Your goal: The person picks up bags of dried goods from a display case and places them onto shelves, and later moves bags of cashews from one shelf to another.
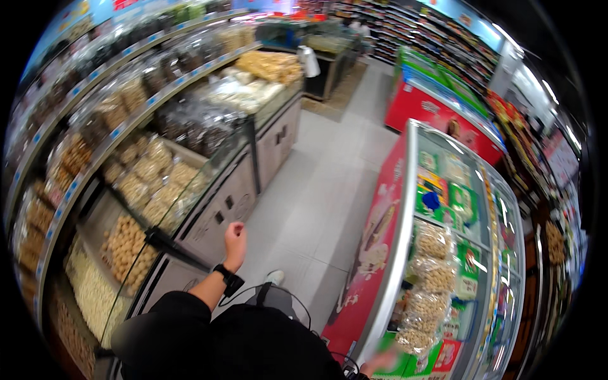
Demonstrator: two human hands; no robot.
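Note:
My left hand [235, 235] hangs over the aisle floor beside the glass-fronted bins, its fingers curled closed and nothing showing in them. On that wrist is a black band [228, 278] with a cable running from it. Low in the picture, my right hand [379, 362] is smeared by motion at the near corner of a glass-topped chest freezer [410, 183]. Closest to it is a row of clear bags [418, 316] with round, tan, nut-like pieces, lying on the freezer top. Whether the fingers touch the nearest bag, I cannot tell.
Along the left run bins with loose round nuts [130, 247], pale kernels [88, 285] and bagged goods [155, 174], under curved shelves of more bags. A grey tiled aisle [304, 209] leads ahead. Another red chest freezer [437, 104] stands farther off, before stocked shelves [430, 38].

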